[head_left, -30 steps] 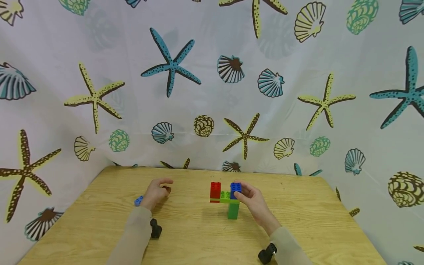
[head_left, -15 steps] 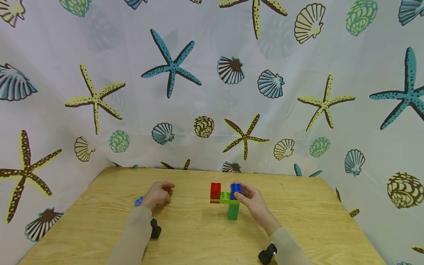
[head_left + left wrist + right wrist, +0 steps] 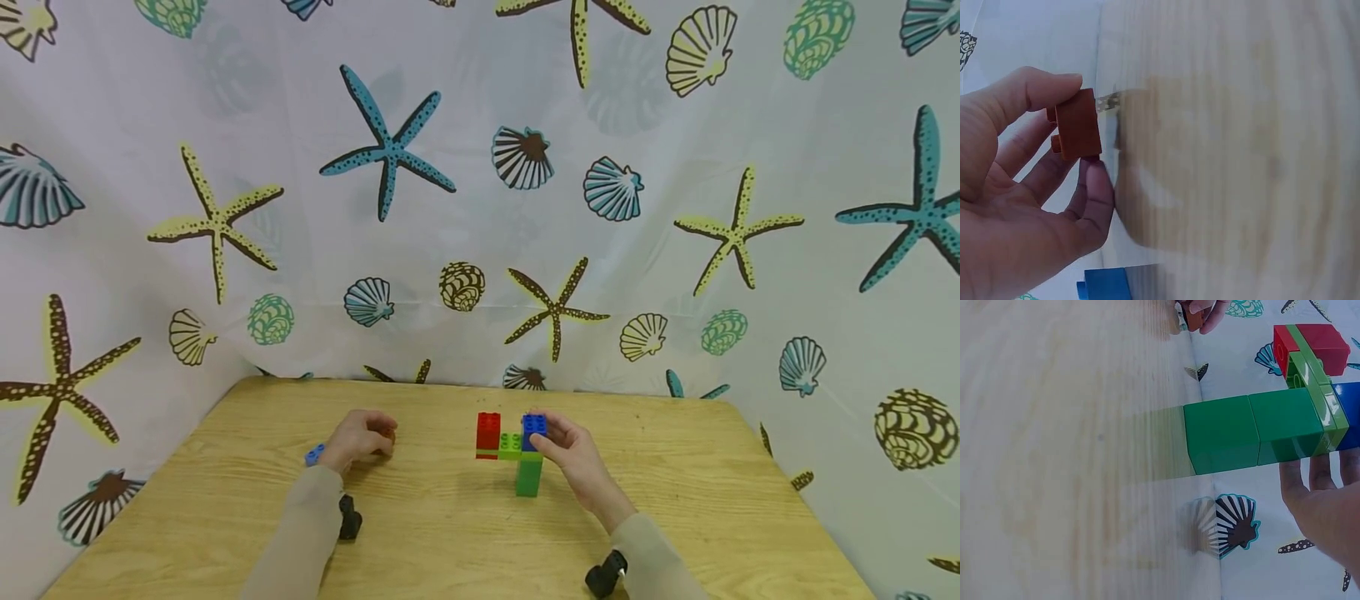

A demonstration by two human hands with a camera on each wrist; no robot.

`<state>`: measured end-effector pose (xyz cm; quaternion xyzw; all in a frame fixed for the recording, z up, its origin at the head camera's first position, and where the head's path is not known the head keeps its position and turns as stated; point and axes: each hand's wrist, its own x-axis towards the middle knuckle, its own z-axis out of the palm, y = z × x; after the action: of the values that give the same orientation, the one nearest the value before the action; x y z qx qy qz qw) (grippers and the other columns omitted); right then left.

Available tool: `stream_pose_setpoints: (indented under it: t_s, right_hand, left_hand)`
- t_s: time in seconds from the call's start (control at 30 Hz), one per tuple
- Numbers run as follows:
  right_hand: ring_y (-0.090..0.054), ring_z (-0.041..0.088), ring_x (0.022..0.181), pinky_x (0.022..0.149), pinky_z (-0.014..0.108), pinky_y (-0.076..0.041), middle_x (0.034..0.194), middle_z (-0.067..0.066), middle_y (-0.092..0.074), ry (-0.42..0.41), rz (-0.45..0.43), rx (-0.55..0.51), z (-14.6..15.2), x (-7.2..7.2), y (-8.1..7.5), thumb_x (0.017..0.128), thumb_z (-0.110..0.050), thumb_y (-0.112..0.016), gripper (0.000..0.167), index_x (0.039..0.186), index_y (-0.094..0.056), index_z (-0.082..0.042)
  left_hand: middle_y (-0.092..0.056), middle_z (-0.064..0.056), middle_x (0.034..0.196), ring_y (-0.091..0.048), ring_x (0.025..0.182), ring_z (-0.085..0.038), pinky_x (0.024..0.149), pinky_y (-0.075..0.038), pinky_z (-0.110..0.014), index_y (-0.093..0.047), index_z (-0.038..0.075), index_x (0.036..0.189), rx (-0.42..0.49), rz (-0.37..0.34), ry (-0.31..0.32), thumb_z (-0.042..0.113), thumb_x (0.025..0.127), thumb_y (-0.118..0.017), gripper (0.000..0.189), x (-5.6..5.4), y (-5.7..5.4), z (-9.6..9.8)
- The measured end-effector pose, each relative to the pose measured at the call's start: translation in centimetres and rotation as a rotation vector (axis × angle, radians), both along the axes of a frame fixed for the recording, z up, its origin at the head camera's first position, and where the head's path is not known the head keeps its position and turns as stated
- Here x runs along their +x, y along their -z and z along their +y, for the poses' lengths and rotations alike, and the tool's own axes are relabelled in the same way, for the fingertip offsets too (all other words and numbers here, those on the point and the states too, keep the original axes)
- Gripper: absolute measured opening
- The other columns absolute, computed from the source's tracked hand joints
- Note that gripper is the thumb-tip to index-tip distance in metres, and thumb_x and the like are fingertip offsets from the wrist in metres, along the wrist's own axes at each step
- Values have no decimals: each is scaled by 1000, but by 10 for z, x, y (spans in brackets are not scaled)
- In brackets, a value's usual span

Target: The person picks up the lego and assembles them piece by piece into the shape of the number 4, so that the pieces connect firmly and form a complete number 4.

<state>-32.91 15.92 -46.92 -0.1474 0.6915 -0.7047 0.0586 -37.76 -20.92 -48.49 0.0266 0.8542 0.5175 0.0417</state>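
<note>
My left hand [image 3: 360,442] pinches an orange-brown toy building brick [image 3: 1079,125] between thumb and fingertips, its studs facing the palm. Just behind that hand lies a loose blue brick [image 3: 315,454] on the table. To the right stands a built stack: green bricks [image 3: 1254,434] at the bottom, a lime-green crosspiece [image 3: 510,446] over them, a red brick [image 3: 488,429] at its left end and a dark blue brick [image 3: 534,427] above the green column. My right hand [image 3: 577,462] grips the dark blue brick from the right, thumb in front; its far fingers are partly hidden in the head view.
The wooden table [image 3: 442,533] reaches back to a white curtain [image 3: 480,225] printed with shells and starfish. Black wrist cameras [image 3: 606,575] sit on both sleeves. Table surface lies between the left hand and the stack.
My left fingers have shifted and drawn in around the orange-brown brick, the hand edging slightly right. The right hand and the stack stay where they were.
</note>
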Motion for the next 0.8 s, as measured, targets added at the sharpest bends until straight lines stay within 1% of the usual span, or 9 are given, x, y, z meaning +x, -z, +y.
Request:
stream_pose_setpoints:
  t_s: [0.2, 0.33, 0.4, 0.5, 0.57, 0.63, 0.73, 0.8]
  right_hand:
    - [-54, 20, 127, 105, 33, -45, 144, 18, -50, -12, -8, 8, 0, 0, -1, 96, -24, -64, 58, 146, -43, -4]
    - [-55, 19, 126, 106, 33, -45, 144, 19, -50, -17, 1, 6, 1, 0, -1, 97, -23, -63, 57, 146, -43, -4]
    - [-55, 19, 126, 106, 34, -45, 144, 19, -50, -20, 3, 2, 1, 0, -1, 97, -23, -63, 58, 147, -42, -2]
    - [-54, 20, 127, 107, 35, -45, 145, 19, -49, -32, 3, 3, 0, 0, -1, 97, -24, -63, 61, 148, -39, -1]
    - [-54, 20, 127, 107, 35, -44, 145, 20, -49, -35, 6, 1, 0, 0, -1, 97, -24, -63, 62, 148, -38, 0]
    - [-54, 20, 127, 106, 35, -45, 145, 20, -49, -33, 5, -2, 0, 0, -1, 97, -24, -63, 62, 148, -39, 0]
    - [-55, 19, 126, 106, 34, -45, 145, 19, -49, -28, 3, -5, 0, -1, 0, 97, -24, -63, 60, 147, -40, -1]
    - [-55, 19, 125, 105, 34, -46, 144, 18, -50, -26, -1, -9, 1, -2, 0, 97, -24, -63, 59, 147, -42, -2]
  left_hand:
    - [-65, -21, 113, -60, 99, -27, 78, -53, -34, -62, -8, 124, -23, 26, -10, -5, 78, -72, 47, 1, 0, -2]
    - [-66, -22, 115, -61, 102, -30, 82, -54, -37, -61, -9, 125, 1, 29, -33, -2, 81, -72, 46, 1, 0, -4]
    - [-66, -22, 117, -62, 102, -29, 83, -54, -36, -60, -8, 126, 7, 34, -60, 1, 83, -72, 45, 0, -1, -5]
    - [-65, -25, 119, -65, 98, -25, 83, -56, -38, -58, -10, 127, 46, 38, -94, 4, 87, -70, 45, 0, -2, -7]
    - [-65, -24, 120, -66, 94, -20, 83, -56, -38, -58, -9, 128, 85, 37, -122, 5, 88, -69, 44, -1, -4, -7]
    - [-64, -26, 121, -67, 92, -18, 84, -57, -40, -56, -10, 129, 115, 40, -120, 5, 89, -68, 44, -1, -6, -6]
    - [-63, -23, 122, -66, 96, -20, 86, -56, -39, -57, -7, 130, 98, 65, -130, 7, 90, -67, 44, -2, -8, -4]
    - [-63, -22, 123, -65, 101, -24, 87, -56, -39, -58, -5, 131, 81, 90, -136, 9, 91, -67, 43, -2, -10, -2]
